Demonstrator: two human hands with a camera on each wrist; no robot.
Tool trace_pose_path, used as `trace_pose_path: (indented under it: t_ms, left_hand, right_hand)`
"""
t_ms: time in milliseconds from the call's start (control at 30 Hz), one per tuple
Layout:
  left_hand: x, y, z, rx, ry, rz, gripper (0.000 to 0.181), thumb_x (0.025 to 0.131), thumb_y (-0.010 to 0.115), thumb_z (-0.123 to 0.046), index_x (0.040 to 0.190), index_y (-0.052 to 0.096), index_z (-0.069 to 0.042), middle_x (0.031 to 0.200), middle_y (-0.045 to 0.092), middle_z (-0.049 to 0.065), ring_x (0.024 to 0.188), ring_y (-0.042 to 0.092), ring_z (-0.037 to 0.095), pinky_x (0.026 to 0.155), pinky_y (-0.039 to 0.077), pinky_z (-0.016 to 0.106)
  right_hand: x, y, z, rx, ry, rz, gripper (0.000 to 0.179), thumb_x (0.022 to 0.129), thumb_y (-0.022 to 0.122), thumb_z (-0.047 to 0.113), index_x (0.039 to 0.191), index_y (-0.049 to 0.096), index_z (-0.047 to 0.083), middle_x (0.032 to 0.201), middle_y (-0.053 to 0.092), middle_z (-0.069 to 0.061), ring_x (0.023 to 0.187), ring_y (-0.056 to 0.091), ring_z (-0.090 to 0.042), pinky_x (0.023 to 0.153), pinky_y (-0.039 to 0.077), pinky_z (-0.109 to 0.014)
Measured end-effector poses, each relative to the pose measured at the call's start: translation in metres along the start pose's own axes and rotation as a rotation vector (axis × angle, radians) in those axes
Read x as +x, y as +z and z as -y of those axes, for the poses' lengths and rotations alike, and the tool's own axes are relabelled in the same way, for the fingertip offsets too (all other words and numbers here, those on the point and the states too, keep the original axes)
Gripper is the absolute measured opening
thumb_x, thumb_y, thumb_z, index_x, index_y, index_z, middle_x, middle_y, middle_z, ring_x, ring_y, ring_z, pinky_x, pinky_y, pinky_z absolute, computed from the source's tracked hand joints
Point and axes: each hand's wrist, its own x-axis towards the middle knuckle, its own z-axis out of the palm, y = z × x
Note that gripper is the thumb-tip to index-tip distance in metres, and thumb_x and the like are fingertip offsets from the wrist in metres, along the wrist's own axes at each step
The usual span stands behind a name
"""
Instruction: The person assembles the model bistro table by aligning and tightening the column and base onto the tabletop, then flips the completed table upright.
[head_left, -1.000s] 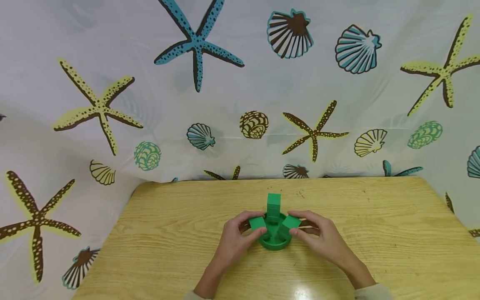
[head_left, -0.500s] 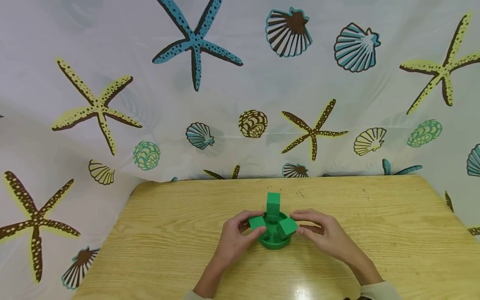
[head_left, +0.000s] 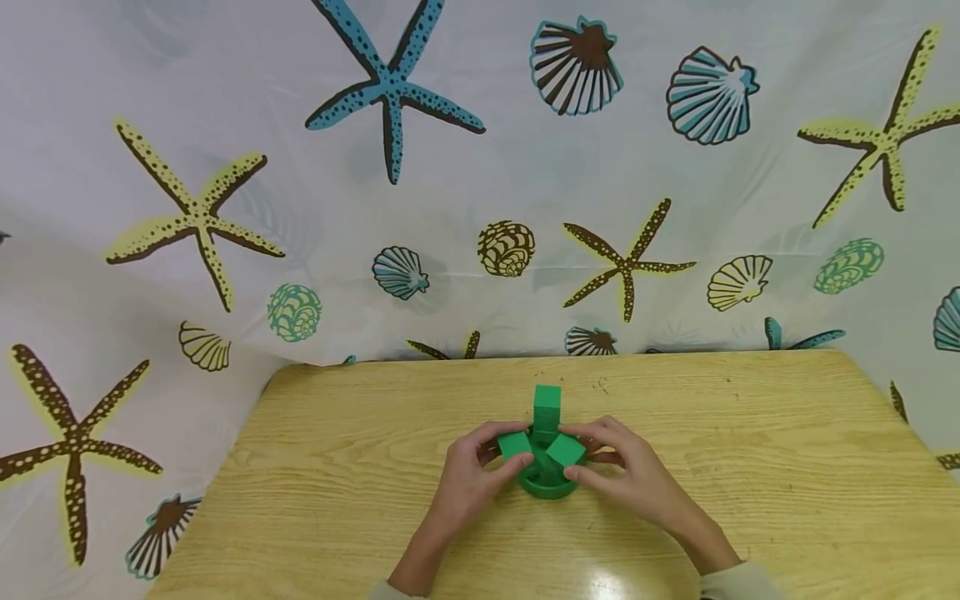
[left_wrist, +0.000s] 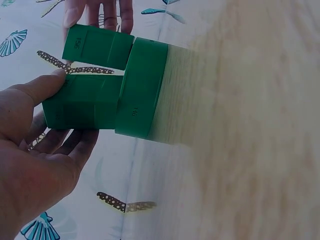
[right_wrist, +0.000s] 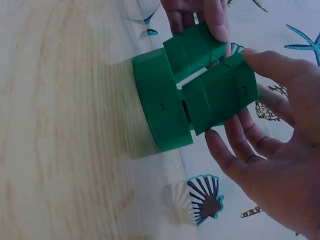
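A round green base (head_left: 547,487) with a raised rim stands on the table, and three tall green blocks rise from it. The back block (head_left: 547,404) is upright and untouched. My left hand (head_left: 472,475) grips the left block (head_left: 514,446) between thumb and fingers; the left wrist view shows this block (left_wrist: 82,102) reaching down to the base. With thumb and fingers on opposite sides, my right hand (head_left: 637,475) holds the right block (head_left: 566,451). In the right wrist view, that block (right_wrist: 220,95) leans a little, with a dark gap by the base's rim.
The wooden table (head_left: 337,483) extends to both sides of the base. Behind it hangs a white cloth (head_left: 465,183) printed with starfish and shells, meeting the table's far edge.
The right hand loosened at the right block half a second ago and has come back in around it. That block now sits turned and slightly farther left. Left hand unchanged.
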Motion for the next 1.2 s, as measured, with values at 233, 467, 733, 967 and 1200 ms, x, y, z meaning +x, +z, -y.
trace_pose_path:
  t_ms: [233, 467, 733, 967, 1200]
  left_hand:
    - [-0.001, 0.0, 0.001, -0.014, -0.005, 0.001, 0.04, 0.094, 0.078, -0.014, 0.13, 0.068, -0.003, 0.13, 0.066, 0.013, 0.12, 0.065, 0.027, 0.101, 0.053, 0.036]
    - [-0.002, 0.0, 0.001, 0.0, -0.006, -0.004, 0.04, 0.093, 0.078, -0.015, 0.13, 0.068, -0.003, 0.128, 0.066, 0.013, 0.119, 0.066, 0.027, 0.101, 0.054, 0.037]
    - [-0.003, 0.0, 0.0, -0.007, -0.008, -0.005, 0.04, 0.093, 0.079, -0.015, 0.129, 0.069, -0.003, 0.128, 0.067, 0.012, 0.119, 0.066, 0.026, 0.101, 0.053, 0.035]
    - [-0.002, -0.001, 0.0, -0.003, -0.002, 0.003, 0.039, 0.093, 0.078, -0.015, 0.13, 0.069, -0.004, 0.129, 0.066, 0.016, 0.119, 0.065, 0.028, 0.101, 0.054, 0.036]
    - [-0.002, -0.003, -0.001, -0.001, 0.0, 0.006, 0.039, 0.094, 0.078, -0.016, 0.13, 0.069, -0.005, 0.129, 0.066, 0.014, 0.119, 0.065, 0.027, 0.1, 0.054, 0.035]
  right_hand:
    - [0.003, 0.004, 0.001, -0.111, -0.007, -0.048, 0.041, 0.093, 0.078, 0.02, 0.132, 0.07, 0.011, 0.113, 0.065, -0.001, 0.09, 0.068, -0.015, 0.082, 0.061, -0.032]
    - [0.005, 0.002, 0.0, -0.063, -0.006, -0.077, 0.038, 0.093, 0.078, 0.015, 0.129, 0.07, 0.005, 0.123, 0.068, -0.007, 0.109, 0.068, -0.026, 0.09, 0.059, -0.035]
    - [0.009, 0.012, -0.001, -0.055, 0.03, -0.169, 0.037, 0.086, 0.085, 0.012, 0.119, 0.07, 0.007, 0.112, 0.072, -0.006, 0.102, 0.071, -0.025, 0.081, 0.061, -0.031]
    - [0.01, 0.017, -0.002, -0.194, 0.004, -0.177, 0.047, 0.089, 0.083, 0.02, 0.134, 0.069, 0.013, 0.105, 0.065, 0.0, 0.091, 0.067, -0.018, 0.069, 0.061, -0.028]
    - [0.012, 0.016, -0.002, -0.232, -0.014, -0.195, 0.047, 0.088, 0.084, 0.023, 0.132, 0.069, 0.011, 0.102, 0.064, 0.002, 0.09, 0.067, -0.016, 0.07, 0.061, -0.027]
